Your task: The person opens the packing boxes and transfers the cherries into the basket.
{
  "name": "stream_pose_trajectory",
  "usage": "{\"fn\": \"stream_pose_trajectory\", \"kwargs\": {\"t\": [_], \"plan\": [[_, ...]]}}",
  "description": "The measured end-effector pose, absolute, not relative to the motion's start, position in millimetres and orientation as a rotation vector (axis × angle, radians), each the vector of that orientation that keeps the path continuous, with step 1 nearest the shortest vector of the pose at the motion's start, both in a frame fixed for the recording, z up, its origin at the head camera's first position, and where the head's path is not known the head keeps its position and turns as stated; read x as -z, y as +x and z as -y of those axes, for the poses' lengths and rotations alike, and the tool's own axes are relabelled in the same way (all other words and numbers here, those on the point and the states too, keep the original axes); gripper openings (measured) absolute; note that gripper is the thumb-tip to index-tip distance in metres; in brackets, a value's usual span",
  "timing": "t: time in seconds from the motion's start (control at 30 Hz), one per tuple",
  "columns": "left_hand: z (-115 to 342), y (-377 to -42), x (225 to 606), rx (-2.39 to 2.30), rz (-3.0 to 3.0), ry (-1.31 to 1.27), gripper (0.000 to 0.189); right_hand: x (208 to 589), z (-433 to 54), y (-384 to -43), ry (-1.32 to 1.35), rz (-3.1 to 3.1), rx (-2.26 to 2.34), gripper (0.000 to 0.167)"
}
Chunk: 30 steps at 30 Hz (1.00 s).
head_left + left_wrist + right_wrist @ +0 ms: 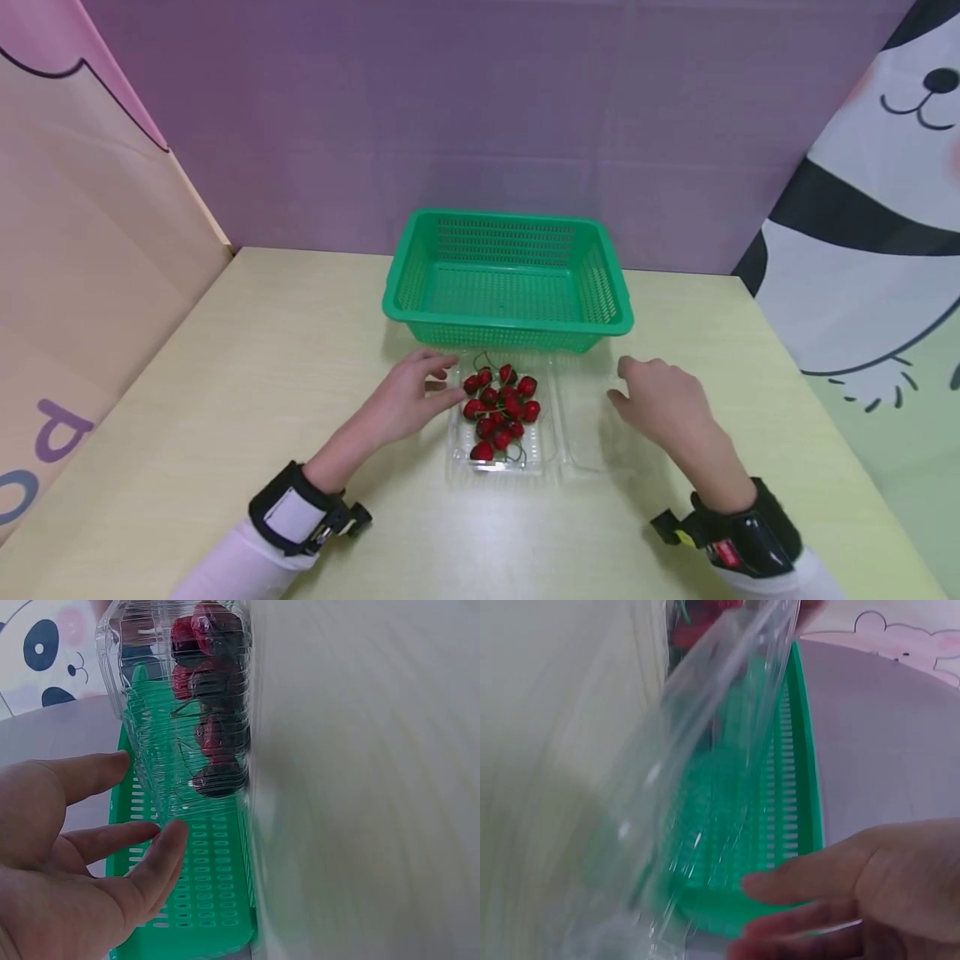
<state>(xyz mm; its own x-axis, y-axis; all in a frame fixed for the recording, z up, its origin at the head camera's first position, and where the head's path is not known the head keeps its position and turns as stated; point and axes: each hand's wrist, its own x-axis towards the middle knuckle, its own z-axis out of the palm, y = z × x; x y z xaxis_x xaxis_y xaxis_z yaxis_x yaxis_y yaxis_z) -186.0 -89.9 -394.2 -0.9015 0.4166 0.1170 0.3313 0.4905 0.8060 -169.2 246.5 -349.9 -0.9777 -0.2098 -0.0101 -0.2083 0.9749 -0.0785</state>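
Red cherries (512,406) with green stems lie heaped in a clear plastic clamshell box (498,467). Its see-through lid (588,429) is folded out flat to the right. My left hand (405,398) is at the box's left side, thumb and fingers spread, with the fingertips right at the wall. In the left wrist view, the fingers (161,862) show loosely bent beside the ribbed plastic. My right hand (666,402) hovers beside the lid's right edge, its fingers loosely bent and nothing in them; the right wrist view shows a gap between the thumb (802,881) and the lid.
A green perforated basket (510,321) stands behind the box, close to the purple backdrop (495,108). Nothing lies inside it. The pale wooden table (300,350) extends to both sides. Printed fabric panels, one with a panda (877,158), flank it.
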Motion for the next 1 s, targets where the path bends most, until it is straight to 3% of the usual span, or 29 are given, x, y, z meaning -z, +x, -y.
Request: {"fn": "stream_pose_trajectory", "kwargs": {"t": [0.57, 1.0], "plan": [[89, -183, 390, -1.292, -2.744, 0.734, 0.054, 350, -197, -153, -0.856, -3.199, 0.427, 0.016], [82, -182, 390, -1.272, -2.763, 0.808, 0.056, 350, -178, -150, -1.026, -3.127, 0.377, 0.019]]}}
